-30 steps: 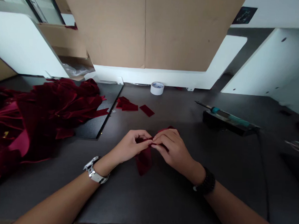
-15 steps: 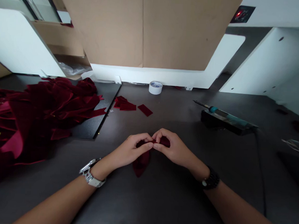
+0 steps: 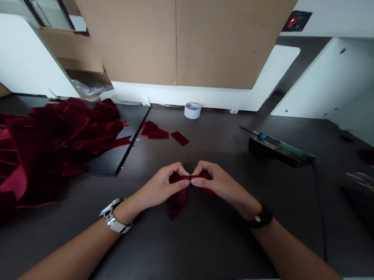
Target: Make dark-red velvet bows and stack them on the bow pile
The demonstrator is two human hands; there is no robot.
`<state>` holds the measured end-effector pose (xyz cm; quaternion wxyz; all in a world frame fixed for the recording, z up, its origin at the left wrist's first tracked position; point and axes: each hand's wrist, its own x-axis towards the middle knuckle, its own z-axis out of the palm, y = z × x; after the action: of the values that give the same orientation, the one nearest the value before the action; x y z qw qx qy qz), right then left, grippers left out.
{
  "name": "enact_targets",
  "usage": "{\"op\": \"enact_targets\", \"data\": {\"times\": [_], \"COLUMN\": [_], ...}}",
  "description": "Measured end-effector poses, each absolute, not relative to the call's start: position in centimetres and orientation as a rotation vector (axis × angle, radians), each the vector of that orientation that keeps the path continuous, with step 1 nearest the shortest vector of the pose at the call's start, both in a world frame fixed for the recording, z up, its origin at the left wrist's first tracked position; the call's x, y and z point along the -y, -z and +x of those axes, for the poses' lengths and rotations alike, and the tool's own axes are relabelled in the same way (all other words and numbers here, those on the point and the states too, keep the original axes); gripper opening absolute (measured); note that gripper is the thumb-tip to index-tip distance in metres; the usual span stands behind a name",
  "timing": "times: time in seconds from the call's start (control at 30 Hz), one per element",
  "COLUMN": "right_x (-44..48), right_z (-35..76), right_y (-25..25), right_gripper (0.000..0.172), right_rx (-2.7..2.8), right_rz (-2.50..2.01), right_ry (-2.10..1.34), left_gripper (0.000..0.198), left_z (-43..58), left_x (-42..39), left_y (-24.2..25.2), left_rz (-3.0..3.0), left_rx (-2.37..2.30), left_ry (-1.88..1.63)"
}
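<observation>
A dark red velvet bow (image 3: pixel 176 202) is held between my two hands over the table, one pointed tail hanging down toward me. My left hand (image 3: pixel 164 184) pinches its middle from the left with thumb and fingers. From the right, my right hand (image 3: pixel 214 180) pinches the same middle, its fingertips almost meeting those of the left. The fingers hide most of the bow's centre. Just beyond the hands lie a single red velvet strip (image 3: pixel 180 138) and a small stack of red velvet pieces (image 3: pixel 154 130).
A heap of red velvet ribbons (image 3: pixel 55 137) covers the left, partly on a black board (image 3: pixel 106 165). A white tape roll (image 3: pixel 192 111) stands at the back. On the right, a soldering iron (image 3: pixel 268 138) rests on a black holder, its cord (image 3: pixel 321 214) running toward me.
Both hands keep their pinch on the bow. The right fingers have shifted slightly, and more of the bow shows below the right hand. The whole view has moved a little.
</observation>
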<state>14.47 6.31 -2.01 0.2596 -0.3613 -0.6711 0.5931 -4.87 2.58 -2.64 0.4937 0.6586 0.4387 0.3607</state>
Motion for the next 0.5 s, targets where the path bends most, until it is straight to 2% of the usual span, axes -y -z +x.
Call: {"op": "enact_targets", "data": {"times": [0.3,0.4,0.5], "right_x": [-6.4,-7.0,-8.6], "right_z": [14.4,14.3,14.9], "right_y": [2.4,3.1,4.8], "right_gripper": [0.026,0.026,0.033], "right_rx": [1.782,1.576,1.062], "right_rz": [-0.999,-1.047,-1.082], "right_ry": [-1.621,-1.476,-1.168], "left_gripper": [0.015,0.017,0.02], "left_z": [-4.7,-4.7,-5.1], "left_x": [-2.7,-2.9,-3.1], "left_y": [3.3,3.4,3.3], "left_rz": [1.512,1.424,1.281], "left_rx": [-1.08,-1.143,-1.176], "left_ry": [-0.931,-0.999,-1.081]}}
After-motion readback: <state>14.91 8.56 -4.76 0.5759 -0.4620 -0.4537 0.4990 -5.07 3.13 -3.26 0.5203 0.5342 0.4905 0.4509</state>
